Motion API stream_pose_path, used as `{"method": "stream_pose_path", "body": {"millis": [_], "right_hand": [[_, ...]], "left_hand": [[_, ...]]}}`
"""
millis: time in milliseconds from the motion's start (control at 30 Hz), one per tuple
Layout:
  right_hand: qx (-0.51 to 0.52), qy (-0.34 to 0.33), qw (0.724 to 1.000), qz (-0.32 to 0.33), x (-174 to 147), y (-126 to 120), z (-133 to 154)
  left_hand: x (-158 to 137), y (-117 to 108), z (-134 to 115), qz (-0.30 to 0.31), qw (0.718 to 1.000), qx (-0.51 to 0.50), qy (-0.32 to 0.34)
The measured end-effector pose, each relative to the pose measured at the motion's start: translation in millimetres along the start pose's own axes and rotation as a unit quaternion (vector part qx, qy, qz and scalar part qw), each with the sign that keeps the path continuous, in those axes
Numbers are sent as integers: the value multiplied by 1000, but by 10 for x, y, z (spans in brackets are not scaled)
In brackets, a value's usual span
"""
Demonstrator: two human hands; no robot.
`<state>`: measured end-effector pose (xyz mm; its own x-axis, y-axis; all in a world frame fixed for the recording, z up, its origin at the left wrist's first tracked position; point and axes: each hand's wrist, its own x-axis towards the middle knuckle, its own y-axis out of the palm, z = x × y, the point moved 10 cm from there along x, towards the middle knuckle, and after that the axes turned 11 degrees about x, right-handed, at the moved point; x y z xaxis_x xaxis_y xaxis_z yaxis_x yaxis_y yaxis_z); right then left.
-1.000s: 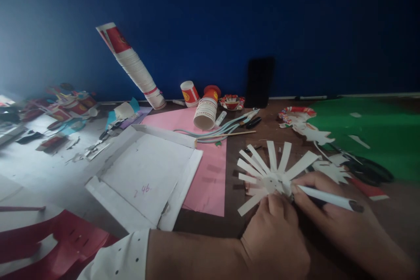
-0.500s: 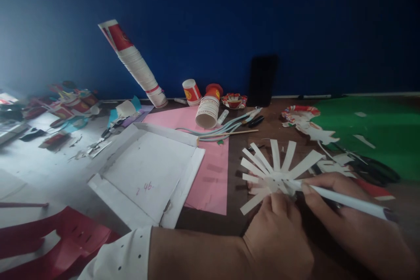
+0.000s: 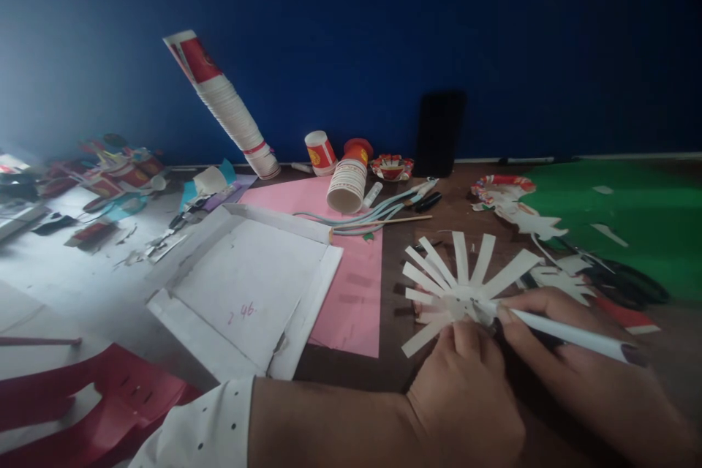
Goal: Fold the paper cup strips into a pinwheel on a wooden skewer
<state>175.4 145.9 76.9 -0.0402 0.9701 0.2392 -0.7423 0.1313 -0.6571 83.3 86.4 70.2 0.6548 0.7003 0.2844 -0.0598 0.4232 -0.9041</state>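
Note:
A paper cup cut into fanned white strips [image 3: 461,263] lies spread out above the brown table, with small dark marks on its round centre. My left hand [image 3: 466,391] reaches across from the left and grips its near edge with bent fingers; the thumb is hidden. In my right hand [image 3: 581,365], a white marker pen [image 3: 567,333] is pinched between thumb and forefinger, its writing end at the right side of the cup's centre. Whether the tip touches the paper I cannot tell.
A shallow white box lid [image 3: 219,292] rests on pink paper [image 3: 356,307] to the left. Stacked paper cups [image 3: 233,113] lean on the blue wall. Black scissors [image 3: 625,281] and paper scraps [image 3: 559,278] lie at right by a green sheet [image 3: 658,212]. A dark phone [image 3: 439,133] stands behind.
My right hand and the marker pen have shifted slightly left. My left hand and the cut paper cup stay nearly in place.

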Motion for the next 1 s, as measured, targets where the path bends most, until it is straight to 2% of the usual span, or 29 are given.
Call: {"method": "stream_pose_path", "body": {"millis": [533, 833, 1000], "right_hand": [[6, 36, 999, 21, -4, 20, -15], [15, 44, 998, 35, 0, 60, -17], [19, 48, 998, 38, 1, 56, 16]], "left_hand": [[12, -87, 44, -8, 1000, 12, -3], [24, -11, 26, 43, 999, 5, 24], [26, -54, 43, 17, 1000, 9, 10]]}}
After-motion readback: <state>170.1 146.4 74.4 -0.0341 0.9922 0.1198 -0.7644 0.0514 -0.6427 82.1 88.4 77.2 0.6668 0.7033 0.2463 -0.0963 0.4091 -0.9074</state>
